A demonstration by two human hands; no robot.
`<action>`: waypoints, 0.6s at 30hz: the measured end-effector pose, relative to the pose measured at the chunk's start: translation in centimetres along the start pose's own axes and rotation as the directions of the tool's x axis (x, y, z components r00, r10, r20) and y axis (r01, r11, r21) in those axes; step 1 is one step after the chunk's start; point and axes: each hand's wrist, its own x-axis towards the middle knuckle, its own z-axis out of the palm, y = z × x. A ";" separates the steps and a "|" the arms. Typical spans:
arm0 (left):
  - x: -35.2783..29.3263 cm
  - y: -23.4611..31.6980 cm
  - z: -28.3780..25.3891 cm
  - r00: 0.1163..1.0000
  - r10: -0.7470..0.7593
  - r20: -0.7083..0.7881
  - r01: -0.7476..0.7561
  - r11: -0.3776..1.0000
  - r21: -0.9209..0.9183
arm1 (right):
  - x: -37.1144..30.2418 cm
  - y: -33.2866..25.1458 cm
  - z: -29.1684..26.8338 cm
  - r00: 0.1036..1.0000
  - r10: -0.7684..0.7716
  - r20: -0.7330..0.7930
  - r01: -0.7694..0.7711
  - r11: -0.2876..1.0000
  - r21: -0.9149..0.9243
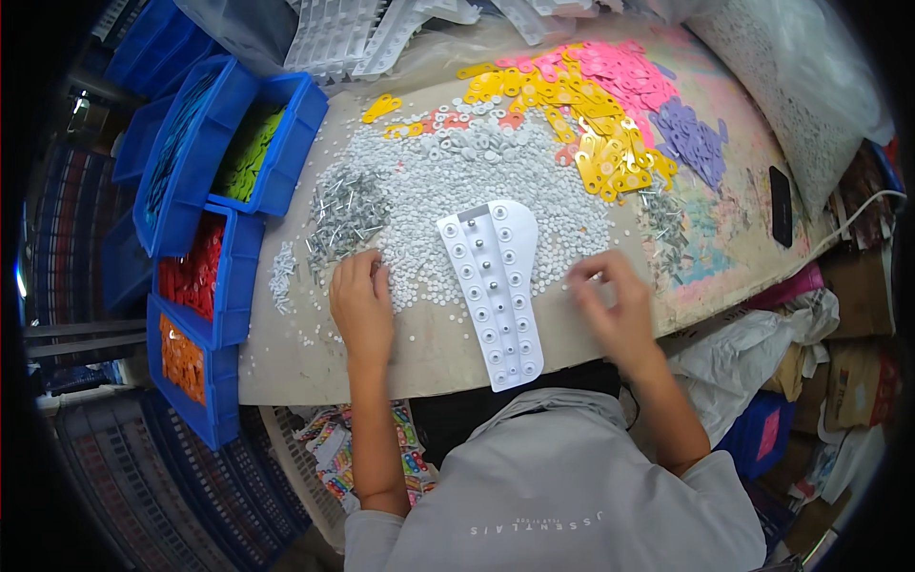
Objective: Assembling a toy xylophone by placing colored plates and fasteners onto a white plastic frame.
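Observation:
A white plastic tray-like holder (498, 296) lies on the table in front of me, wide at its far end. Rows of round sockets run along it, with small metal pins standing in its middle channel. My left hand (362, 303) rests with curled fingertips at the near edge of a pile of silvery metal pins (348, 212); what its fingers hold, if anything, is hidden. To the right of the holder my right hand (615, 303) is raised and smeared by motion, beside a broad spread of small white round plastic pieces (443, 176).
Yellow (610, 153), pink (624, 76) and purple (691, 138) flat plastic pieces are heaped at the far right. Blue bins (229, 276) with coloured parts line the left edge. A black phone (781, 208) lies at right, near a big clear bag (796, 86) of white pieces.

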 end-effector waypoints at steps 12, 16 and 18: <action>0.5 0.3 -0.3 0.991 -0.091 0.100 0.104 0.987 -0.127 | -0.4 -0.7 6.3 0.962 -0.260 0.086 0.264 0.963 -0.045; 0.3 2.5 -1.7 0.996 -0.078 0.033 0.084 0.953 -0.291 | -0.2 -0.2 6.2 0.947 -0.283 0.151 0.300 0.948 -0.106; -0.3 4.4 -2.4 0.999 -0.022 0.029 0.031 0.929 -0.369 | 0.0 -0.7 5.7 0.931 -0.320 0.178 0.343 0.932 -0.119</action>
